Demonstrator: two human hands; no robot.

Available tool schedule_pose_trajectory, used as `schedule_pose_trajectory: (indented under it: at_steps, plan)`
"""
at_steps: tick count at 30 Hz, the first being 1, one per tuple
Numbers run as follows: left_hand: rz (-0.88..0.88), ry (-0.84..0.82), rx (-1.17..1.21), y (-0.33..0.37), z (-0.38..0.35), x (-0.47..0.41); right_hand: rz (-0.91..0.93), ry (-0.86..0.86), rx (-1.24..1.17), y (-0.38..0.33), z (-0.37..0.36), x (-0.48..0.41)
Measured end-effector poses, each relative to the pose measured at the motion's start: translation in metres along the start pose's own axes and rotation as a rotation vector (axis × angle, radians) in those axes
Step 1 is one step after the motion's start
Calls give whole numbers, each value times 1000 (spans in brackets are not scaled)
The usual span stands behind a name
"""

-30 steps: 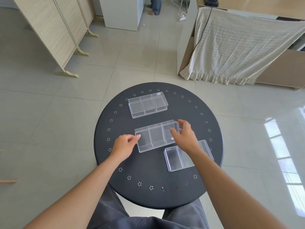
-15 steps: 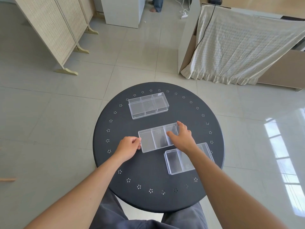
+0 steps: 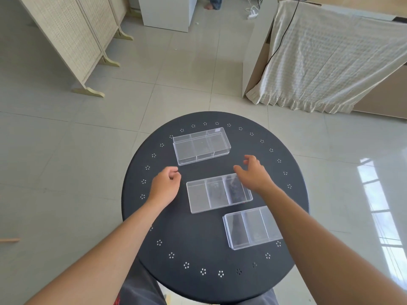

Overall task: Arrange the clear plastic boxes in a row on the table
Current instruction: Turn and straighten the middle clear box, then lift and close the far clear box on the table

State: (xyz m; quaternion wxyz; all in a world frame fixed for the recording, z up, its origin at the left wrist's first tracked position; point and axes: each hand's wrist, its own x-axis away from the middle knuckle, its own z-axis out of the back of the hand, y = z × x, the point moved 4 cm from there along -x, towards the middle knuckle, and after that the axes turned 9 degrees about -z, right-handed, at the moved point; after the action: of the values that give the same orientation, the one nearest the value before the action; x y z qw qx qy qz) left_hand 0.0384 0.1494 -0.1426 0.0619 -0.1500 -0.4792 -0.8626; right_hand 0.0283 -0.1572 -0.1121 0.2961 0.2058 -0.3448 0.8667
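Left arm: bare forearm reaching from the lower left corner up over the round black metal desk (image 3: 198,245) with small punched flower holes around its rim.
Left hand (image 3: 165,186): loosely curled, palm down, fingers (image 3: 174,172) bent inward; it grips nothing and sits just left of the middle box without touching it.
Far box: clear rectangular plastic box with three compartments (image 3: 201,145), lying on the far side of the desk, slightly tilted, well apart from both hands.
Middle box: a second clear three-compartment plastic box (image 3: 218,193), flat on the desk between the two hands, its long side running left to right; the right end lies under the right wrist.
Near box: a third clear three-compartment plastic box (image 3: 251,227), on the desk nearer the person and shifted right of the middle box, partly covered by the right forearm.
Right arm: bare forearm coming from the lower right corner, crossing over the near box.
Right hand (image 3: 254,173): spread open, fingers (image 3: 248,159) splayed and slightly hooked, raised above the far right corner of the middle box; it holds nothing, and whether the heel of the hand touches the box cannot be told.
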Motion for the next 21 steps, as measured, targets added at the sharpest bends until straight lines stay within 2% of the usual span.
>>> schedule_pose_trajectory:
  at_steps: [9, 15, 21]
  plan:
    - [4, -78, 40, 10, -16, -29, 33, -93, -1, -23, -10, -39]
    - [-51, -67, 34, 9, -26, -31, 52, -141, -15, -26, -23, -47]
    - [-28, -31, 72, 11, -25, -31, 33, -152, -117, -21, -27, -42]
